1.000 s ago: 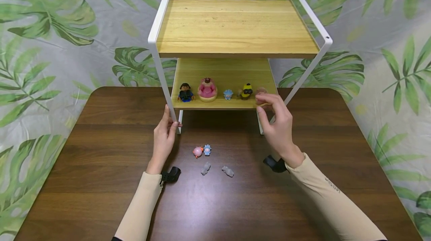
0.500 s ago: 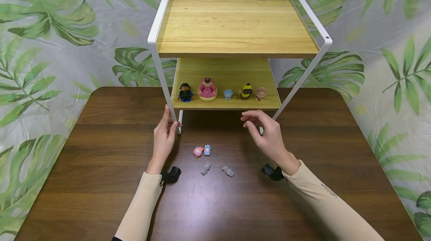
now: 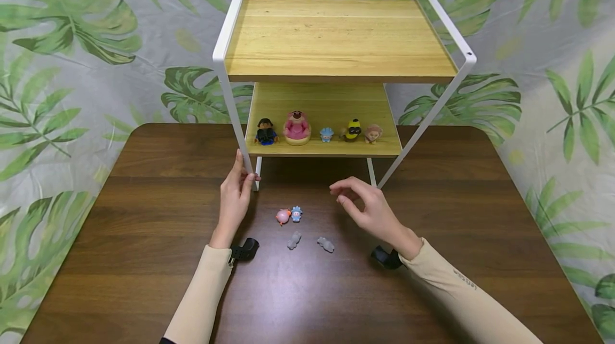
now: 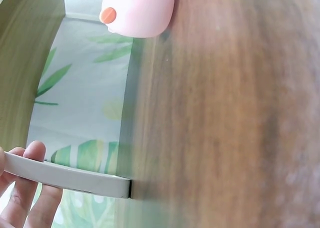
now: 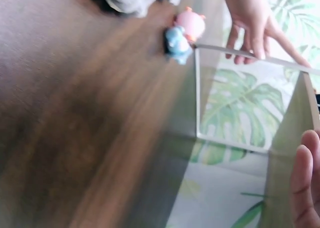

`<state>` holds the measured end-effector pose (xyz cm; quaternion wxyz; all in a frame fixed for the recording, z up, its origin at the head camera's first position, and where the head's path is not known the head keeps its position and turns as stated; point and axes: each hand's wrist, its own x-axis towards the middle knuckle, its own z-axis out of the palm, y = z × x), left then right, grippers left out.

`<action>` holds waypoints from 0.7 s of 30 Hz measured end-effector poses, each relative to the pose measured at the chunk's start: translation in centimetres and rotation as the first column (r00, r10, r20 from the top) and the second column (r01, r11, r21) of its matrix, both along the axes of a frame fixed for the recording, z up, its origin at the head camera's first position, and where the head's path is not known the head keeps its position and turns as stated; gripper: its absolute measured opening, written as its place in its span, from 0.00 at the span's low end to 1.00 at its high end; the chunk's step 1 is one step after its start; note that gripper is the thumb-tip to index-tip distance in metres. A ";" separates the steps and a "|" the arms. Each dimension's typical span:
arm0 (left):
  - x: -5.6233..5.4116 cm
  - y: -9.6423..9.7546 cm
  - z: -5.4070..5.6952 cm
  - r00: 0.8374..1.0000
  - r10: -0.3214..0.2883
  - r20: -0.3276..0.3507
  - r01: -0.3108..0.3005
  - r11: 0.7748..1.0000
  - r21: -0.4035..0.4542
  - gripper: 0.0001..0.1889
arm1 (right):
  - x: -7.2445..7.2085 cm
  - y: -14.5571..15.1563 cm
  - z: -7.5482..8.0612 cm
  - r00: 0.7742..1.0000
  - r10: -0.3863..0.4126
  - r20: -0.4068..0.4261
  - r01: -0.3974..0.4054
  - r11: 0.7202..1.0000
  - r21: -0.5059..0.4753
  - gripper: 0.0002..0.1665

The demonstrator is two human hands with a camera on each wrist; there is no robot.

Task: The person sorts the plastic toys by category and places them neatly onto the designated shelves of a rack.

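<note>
My left hand point(image 3: 234, 200) grips the white front left leg point(image 3: 233, 103) of a two-tier wooden shelf point(image 3: 336, 39), thumb on one side and fingers on the other. The left wrist view shows the fingers point(image 4: 22, 200) behind the leg. My right hand point(image 3: 370, 213) hovers over the table before the shelf, fingers loosely bent, holding nothing. To its left lie a pink round toy point(image 3: 283, 216) and a small blue figurine point(image 3: 296, 214), touching each other. Closer to me are two small grey figurines, one on the left point(image 3: 294, 240) and one on the right point(image 3: 325, 244).
Along the lower shelf's front edge stand a dark-haired figure point(image 3: 265, 132), a pink bear figure point(image 3: 297, 129), a small blue figure point(image 3: 326, 134), a yellow-and-black figure point(image 3: 353, 130) and a pale pinkish figure point(image 3: 372, 133). The brown table point(image 3: 144, 290) meets a leaf-patterned cloth behind.
My right hand has let go of the pale pinkish figure at the lower shelf's right end and moved down and left over the table. The left hand stays on the leg.
</note>
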<state>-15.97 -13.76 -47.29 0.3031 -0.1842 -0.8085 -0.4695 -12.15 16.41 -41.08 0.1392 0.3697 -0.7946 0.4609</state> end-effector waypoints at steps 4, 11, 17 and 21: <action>0.0 0.1 -0.1 1.000 -0.001 0.005 0.000 1.000 0.011 0.46 | 0.4 0.0 -1.0 0.998 0.039 0.053 -0.042 0.998 0.053 0.17; -0.1 0.0 -0.1 1.000 -0.007 0.014 0.007 1.000 0.014 0.45 | 1.3 -0.2 -2.6 0.986 0.084 0.147 -0.103 0.986 0.133 0.16; 0.0 0.1 -0.1 1.000 0.000 0.020 0.000 1.000 0.005 0.45 | 1.9 -0.3 -3.1 0.958 0.114 0.263 -0.171 0.964 0.204 0.14; 0.1 0.1 -0.1 1.000 0.006 0.016 -0.006 1.000 0.001 0.46 | 2.2 -0.3 -3.4 0.940 0.149 0.306 -0.228 0.944 0.239 0.14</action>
